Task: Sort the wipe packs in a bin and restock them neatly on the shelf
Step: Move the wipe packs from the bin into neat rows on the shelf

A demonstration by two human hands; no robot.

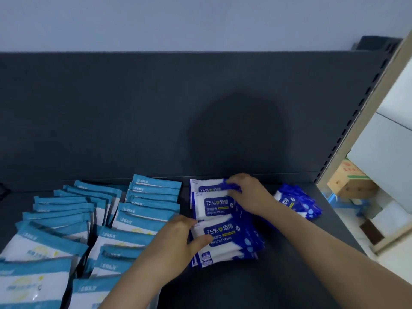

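A row of dark blue and white alcohol wipe packs (219, 221) lies overlapped on the dark shelf (278, 264), running from the back panel toward me. My left hand (178, 238) grips the left edge of the nearest pack, thumb on its face. At the far end of the row my right hand (247, 190) curls over the right edge of the rear packs. Left of this row, light blue and white wipe packs (138, 219) lie in overlapping rows. A small loose pile of dark blue packs (298, 204) sits to the right of my right wrist.
A dark back panel (156, 112) rises behind the shelf, with a slotted upright (356, 117) at its right end. Beyond the shelf's right edge are a pale wall unit and a cardboard box (350, 181) lower down.
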